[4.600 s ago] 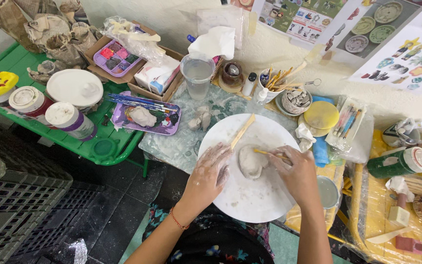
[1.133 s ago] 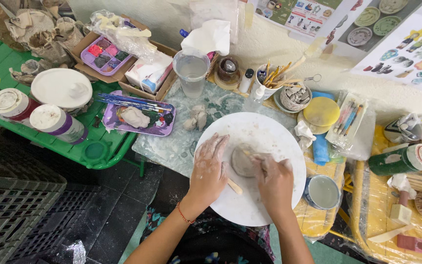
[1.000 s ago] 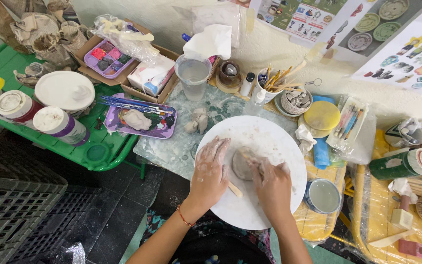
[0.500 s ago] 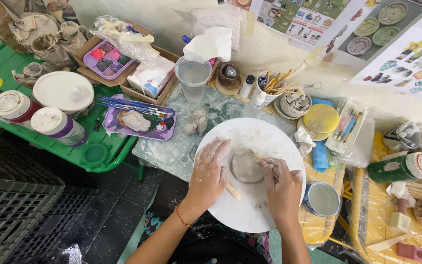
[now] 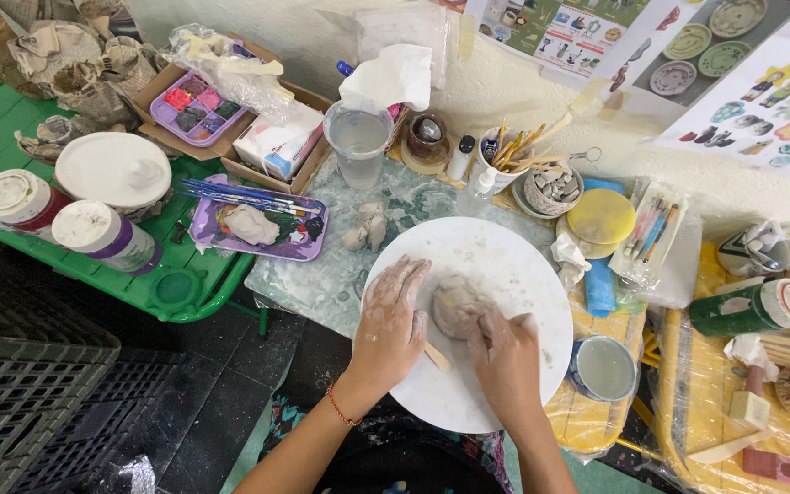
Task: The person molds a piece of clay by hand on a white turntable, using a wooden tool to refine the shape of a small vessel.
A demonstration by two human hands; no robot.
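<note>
— Where is the clay lump (image 5: 454, 306)?

— Near the middle of the round white board (image 5: 505, 265), which lies at the near edge of the desk (image 5: 322, 284). Both hands are on it.

— How do the hands sit?

— The left hand (image 5: 390, 320) lies flat with fingers spread, its fingertips against the lump's left side, clamped on nothing. The right hand (image 5: 505, 352) curls over the lump's near right side, fingers pressed into the clay. Both are smeared grey.

— Anything else on the board?

— A small wooden stick (image 5: 436, 355) lies between the two hands, just beside the left thumb.

— And beyond the board?

— Two small clay pieces (image 5: 365, 226) sit on the desk just past the board's far left rim. Further back stands a clear plastic cup of water (image 5: 358, 142). To the left, a purple tray (image 5: 258, 224) holds paintbrushes and another clay bit. Toward the desk's far edge, a cup of wooden tools (image 5: 509, 151); to the right, a yellow lid (image 5: 601, 217) and, at the near right, a blue-rimmed bowl (image 5: 603, 368).
</note>
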